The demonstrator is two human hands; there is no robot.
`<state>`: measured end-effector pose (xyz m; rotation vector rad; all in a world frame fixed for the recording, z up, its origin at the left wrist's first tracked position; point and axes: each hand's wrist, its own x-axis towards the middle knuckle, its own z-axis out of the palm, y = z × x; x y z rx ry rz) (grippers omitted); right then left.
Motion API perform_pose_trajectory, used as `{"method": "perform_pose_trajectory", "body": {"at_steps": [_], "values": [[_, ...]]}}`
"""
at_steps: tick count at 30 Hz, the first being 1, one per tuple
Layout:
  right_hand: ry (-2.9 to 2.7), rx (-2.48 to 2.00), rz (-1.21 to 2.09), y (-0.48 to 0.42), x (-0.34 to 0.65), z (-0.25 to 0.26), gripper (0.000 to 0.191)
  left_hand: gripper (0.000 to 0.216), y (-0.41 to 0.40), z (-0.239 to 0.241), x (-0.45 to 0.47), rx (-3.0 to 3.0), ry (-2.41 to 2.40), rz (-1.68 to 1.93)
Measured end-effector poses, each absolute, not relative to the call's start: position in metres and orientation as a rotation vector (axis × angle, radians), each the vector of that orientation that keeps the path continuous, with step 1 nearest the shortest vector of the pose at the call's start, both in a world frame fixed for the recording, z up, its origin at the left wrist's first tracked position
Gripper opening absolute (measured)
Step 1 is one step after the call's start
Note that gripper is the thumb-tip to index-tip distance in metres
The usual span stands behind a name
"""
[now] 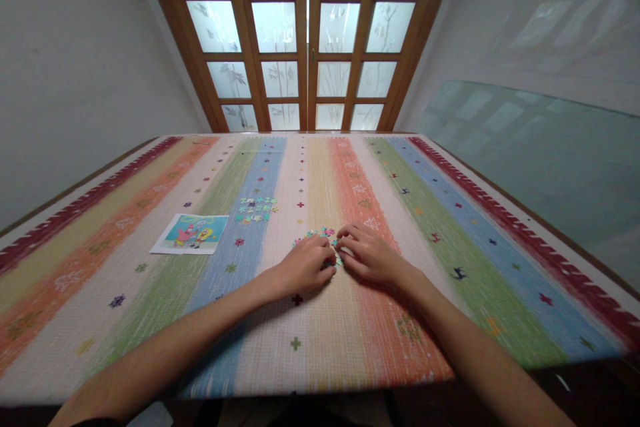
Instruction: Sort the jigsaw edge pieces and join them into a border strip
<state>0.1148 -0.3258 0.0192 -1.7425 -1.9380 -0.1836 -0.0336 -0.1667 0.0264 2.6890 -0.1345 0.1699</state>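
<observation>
My left hand (311,261) rests over a small heap of jigsaw puzzle pieces (327,232) near the middle of the table. Its fingers are curled in toward the thumb, and what they may hold is hidden. Facing it from the right, my right hand (369,253) has bent fingers that stand slightly apart, with the fingertips at the pieces' right edge. Both hands partly cover the heap, which shows pink, green and teal bits. Farther left, more jigsaw pieces (257,209), mostly teal and yellow, are laid out in loose rows.
A picture card (191,235) with a pink and a yellow cartoon figure lies left of the rows. Under everything is a striped tablecloth (280,340). Wooden glass-paned doors (307,47) stand behind the table, with a pale glass panel (540,167) on the right.
</observation>
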Motion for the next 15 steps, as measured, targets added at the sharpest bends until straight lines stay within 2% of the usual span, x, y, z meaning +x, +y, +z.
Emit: {"method": "perform_pose_trajectory", "body": {"at_steps": [15], "values": [[-1.909, -1.736, -0.225, -0.3267, 0.1159, 0.0195, 0.014, 0.005, -0.1606, 0.0369, -0.0308, 2.424, -0.074, 0.149]]}}
